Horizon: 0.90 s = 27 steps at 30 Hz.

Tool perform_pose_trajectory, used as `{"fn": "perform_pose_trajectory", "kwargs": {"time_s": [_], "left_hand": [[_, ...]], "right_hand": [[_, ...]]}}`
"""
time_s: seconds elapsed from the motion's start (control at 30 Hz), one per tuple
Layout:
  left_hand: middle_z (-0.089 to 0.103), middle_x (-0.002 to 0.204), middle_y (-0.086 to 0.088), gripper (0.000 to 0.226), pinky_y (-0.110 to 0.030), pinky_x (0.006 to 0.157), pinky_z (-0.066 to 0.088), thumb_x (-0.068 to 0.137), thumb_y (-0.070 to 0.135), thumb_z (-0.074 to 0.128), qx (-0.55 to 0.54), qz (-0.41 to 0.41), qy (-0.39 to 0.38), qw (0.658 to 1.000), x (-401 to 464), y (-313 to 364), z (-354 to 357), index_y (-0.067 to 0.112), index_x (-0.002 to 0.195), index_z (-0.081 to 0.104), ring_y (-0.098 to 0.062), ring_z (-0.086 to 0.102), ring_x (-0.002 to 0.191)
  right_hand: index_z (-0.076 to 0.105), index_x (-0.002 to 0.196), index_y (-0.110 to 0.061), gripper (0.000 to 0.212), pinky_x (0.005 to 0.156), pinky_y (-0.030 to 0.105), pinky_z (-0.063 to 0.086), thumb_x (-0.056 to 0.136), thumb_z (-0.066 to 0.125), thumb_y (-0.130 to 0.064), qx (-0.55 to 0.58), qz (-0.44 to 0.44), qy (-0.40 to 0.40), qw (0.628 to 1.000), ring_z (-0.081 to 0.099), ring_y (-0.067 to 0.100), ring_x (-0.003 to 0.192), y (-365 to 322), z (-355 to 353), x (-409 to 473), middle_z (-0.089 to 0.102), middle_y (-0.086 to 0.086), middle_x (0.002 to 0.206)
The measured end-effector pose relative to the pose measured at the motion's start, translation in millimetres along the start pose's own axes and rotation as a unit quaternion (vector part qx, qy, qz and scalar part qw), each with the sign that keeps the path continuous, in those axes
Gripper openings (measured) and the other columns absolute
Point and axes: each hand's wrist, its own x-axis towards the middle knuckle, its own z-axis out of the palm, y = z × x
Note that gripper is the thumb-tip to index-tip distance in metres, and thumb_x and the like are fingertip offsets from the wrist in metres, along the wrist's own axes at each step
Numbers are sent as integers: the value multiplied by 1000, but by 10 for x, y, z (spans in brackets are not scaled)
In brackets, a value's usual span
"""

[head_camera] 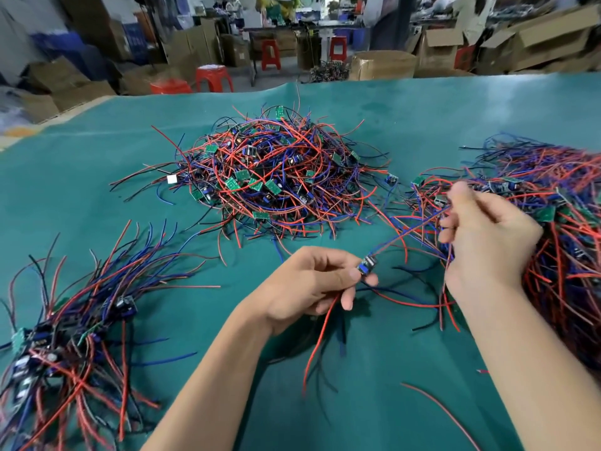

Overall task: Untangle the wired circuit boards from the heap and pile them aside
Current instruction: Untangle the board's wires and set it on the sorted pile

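Heap [276,170] of wired boards sits mid-table on the green mat [97,196], well beyond both hands, with a sorted pile [65,336] near left and another mass [559,229] at right. Left hand [309,284] pinches one small board [367,265] between thumb and forefinger; its wires [413,229] run up and rightward to the right hand [484,236], whose curled fingers grip them, blurred

Bare green mat [97,164] lies open between the three wire heaps [276,170].
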Motion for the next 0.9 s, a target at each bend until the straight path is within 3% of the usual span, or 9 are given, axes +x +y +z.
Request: {"fn": "perform_pose_trajectory", "kwargs": {"time_s": [0.07, 0.13, 0.2, 0.27, 0.33, 0.43, 0.6, 0.77, 0.9], "left_hand": [[59, 62, -2, 19, -16, 38, 18, 101, 13, 52, -26, 20, 95, 995, 25, -17, 10, 6, 101, 69, -7, 31, 38], [60, 63, -1, 20, -14, 38, 19, 102, 12, 50, -53, 41, 162, 985, 55, -32, 5, 7, 101, 69, -7, 31, 39], [61, 65, -1, 21, -14, 38, 20, 102, 13, 51, -55, 57, 180, 980, 66, -42, 7, 9, 98, 71, -7, 30, 40], [64, 65, -2, 22, -13, 38, 23, 100, 16, 55, -27, 68, 171, 983, 54, -38, 11, 10, 88, 72, -6, 32, 40], [66, 63, -3, 28, -14, 38, 25, 97, 21, 58, 8, 71, 156, 985, 38, -36, 22, 16, 73, 71, -6, 34, 38], [65, 56, -4, 29, -15, 36, 27, 96, 22, 60, 33, 46, 185, 981, 40, -37, 25, 13, 71, 72, -8, 33, 34], [59, 47, -3, 24, -15, 34, 27, 98, 23, 59, 38, 20, 183, 982, 61, -35, 53, 9, 82, 72, -9, 32, 31], [61, 49, -3, 22, -15, 35, 30, 98, 9, 56, 48, 28, 115, 992, 42, 19, 88, 0, 86, 71, -5, 40, 32], [62, 52, -3, 20, -15, 39, 30, 97, 11, 58, 53, 24, 85, 995, 23, 42, 96, 4, 85, 72, -6, 38, 36]], "right_hand": [[65, 86, -13, 16, 36, 20, 38, 101, 59, -16, 28, 17, 22, 999, 55, 9, 45, 1, 26, -10, 60, -1, 61], [65, 90, -13, 12, 36, 21, 39, 100, 59, -18, 8, 23, -26, 999, 57, 12, 49, 36, 82, -117, 61, 4, 68], [70, 85, -17, 19, 39, 24, 42, 94, 65, -33, -65, 15, -166, 984, 59, 12, 53, 96, 135, -282, 66, 2, 66], [75, 83, -17, 33, 47, 32, 46, 85, 67, -49, -135, 11, -329, 935, 62, 17, 61, 139, 179, -456, 70, 4, 70], [73, 86, -13, 32, 53, 46, 47, 86, 69, -45, -151, -11, -401, 903, 58, 29, 61, 157, 208, -576, 68, 9, 69], [68, 85, -6, 32, 62, 55, 50, 87, 70, -38, -178, -54, -384, 904, 55, 33, 66, 159, 196, -568, 63, 17, 72], [69, 77, -16, 24, 61, 35, 48, 83, 72, -39, -191, -80, -338, 918, 56, 4, 60, 153, 181, -502, 64, -11, 62], [70, 84, -24, 29, 63, 56, 53, 79, 70, -52, -184, -89, -211, 956, 46, 4, 57, 192, 114, -285, 57, -15, 56], [65, 82, -8, 44, 58, 63, 50, 82, 70, -51, -168, -101, -112, 974, 51, 15, 60, 205, 60, -132, 61, 7, 63]]}}
